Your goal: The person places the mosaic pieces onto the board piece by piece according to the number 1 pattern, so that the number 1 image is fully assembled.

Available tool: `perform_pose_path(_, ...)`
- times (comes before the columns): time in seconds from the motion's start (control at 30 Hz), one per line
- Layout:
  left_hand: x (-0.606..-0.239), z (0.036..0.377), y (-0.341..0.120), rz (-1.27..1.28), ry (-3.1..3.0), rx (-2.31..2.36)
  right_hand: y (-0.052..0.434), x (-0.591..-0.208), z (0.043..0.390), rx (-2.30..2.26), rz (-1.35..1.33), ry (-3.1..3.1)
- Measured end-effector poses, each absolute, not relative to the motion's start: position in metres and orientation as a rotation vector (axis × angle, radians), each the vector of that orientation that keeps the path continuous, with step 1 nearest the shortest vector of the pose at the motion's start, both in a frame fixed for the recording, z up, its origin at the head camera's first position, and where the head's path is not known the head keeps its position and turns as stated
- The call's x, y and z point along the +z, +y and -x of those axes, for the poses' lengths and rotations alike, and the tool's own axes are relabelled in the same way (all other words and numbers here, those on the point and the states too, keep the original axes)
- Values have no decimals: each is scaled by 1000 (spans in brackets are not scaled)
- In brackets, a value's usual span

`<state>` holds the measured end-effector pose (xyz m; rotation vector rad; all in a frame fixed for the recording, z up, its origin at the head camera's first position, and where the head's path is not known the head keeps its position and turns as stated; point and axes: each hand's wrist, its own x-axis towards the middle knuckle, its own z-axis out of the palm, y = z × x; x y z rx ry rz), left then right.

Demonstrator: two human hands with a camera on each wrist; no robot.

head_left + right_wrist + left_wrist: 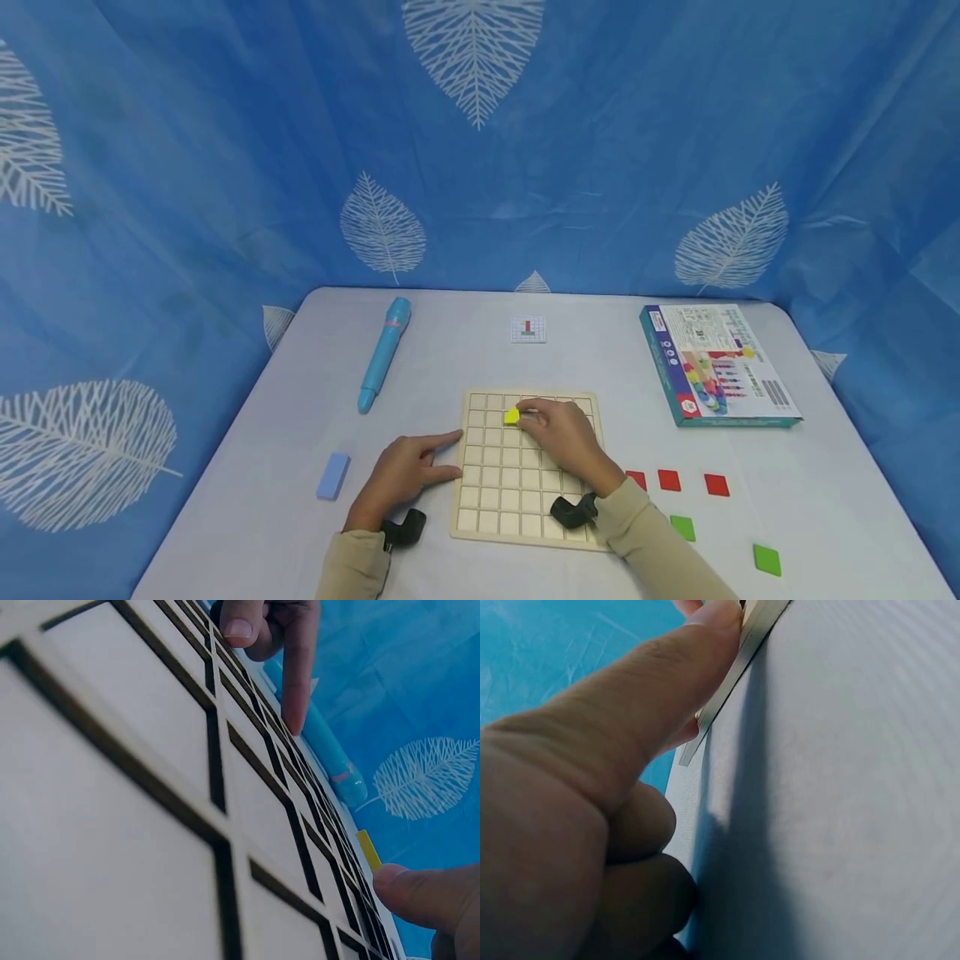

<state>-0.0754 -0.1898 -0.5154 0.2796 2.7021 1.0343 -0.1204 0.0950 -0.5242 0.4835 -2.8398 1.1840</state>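
A wooden grid board [490,498] lies flat on the table, its squares divided by raised ridges. Over its upper part, my right hand [562,433] pinches a small yellow tile [512,416] between thumb and fingers. In the right wrist view the yellow tile [369,851] stands tilted at the thumb's tip, close to the grid. My left hand [405,471] touches the board's left edge with index finger and thumb extended, the other fingers folded in. The left wrist view shows that thumb [652,690] against the edge of the board [724,694].
Red tiles [669,480] and green tiles [767,559] lie right of the board. A pattern card [528,329] lies behind it. A printed box [720,367] sits at the back right; a blue microphone-shaped object [384,354] and a light blue block [332,476] are on the left.
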Motion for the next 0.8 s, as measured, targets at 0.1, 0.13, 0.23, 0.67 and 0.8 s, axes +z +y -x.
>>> perform_pose_path(0.1,-516,75,-190,-295,2713,1037,93,-523,119,1138,-492,-2831)
perform_pose_path(0.13,-516,75,-190,-298,2717,1038,93,-523,119,1127,-497,-2829)
perform_pose_path(0.23,-516,74,-189,-299,2717,1046,93,-522,117,1090,-510,-2842)
perform_pose_path(0.67,-517,73,-189,-300,2709,1054,93,-524,116,1059,-485,-2845)
perform_pose_path(0.8,-517,73,-188,-307,2716,1049,94,-527,116,1047,-489,-2840)
